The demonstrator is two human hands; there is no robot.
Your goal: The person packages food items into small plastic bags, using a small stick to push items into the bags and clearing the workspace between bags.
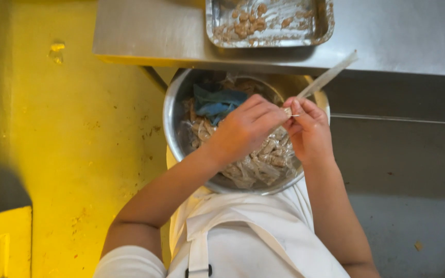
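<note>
Centre frame: left hand (245, 126) and right hand (307, 128) both pinch closed on one end of a thin clear plastic tube (325, 78), above a steel bowl (173, 110) of filled packets. Risk: tube slipping from fingertips, contents spilling, since grip is narrow.

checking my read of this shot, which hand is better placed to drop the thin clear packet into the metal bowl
Probably the left hand: it sits over the metal bowl of wrapped pieces, pinching the near end of the thin clear packet. The right hand pinches the same end but sits at the bowl's right rim.
</note>
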